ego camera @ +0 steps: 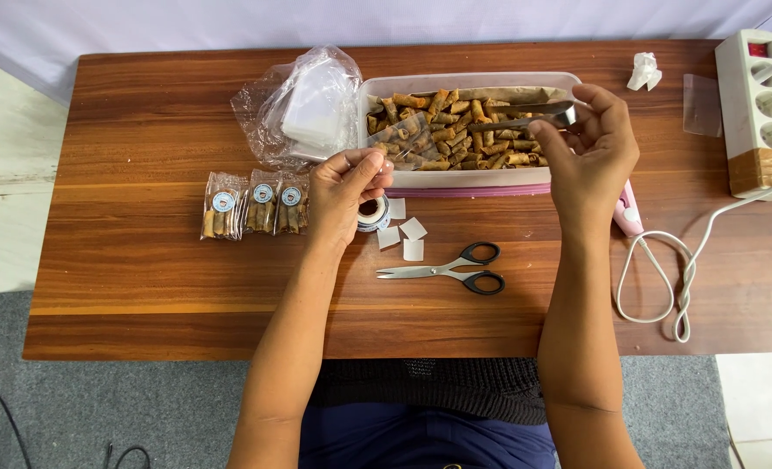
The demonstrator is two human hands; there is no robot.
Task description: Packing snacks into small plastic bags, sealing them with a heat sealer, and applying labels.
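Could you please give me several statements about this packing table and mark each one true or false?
1. The right hand holds metal tongs over the plastic container of rolled snacks. True.
2. The left hand holds the scissors. False: they lie on the wooden table, and the left hand pinches a small clear bag.
3. Three filled snack packets lie left of the left hand. True.
4. The container is empty. False: it is full of rolled snacks.
5. The scissors have black handles. True.
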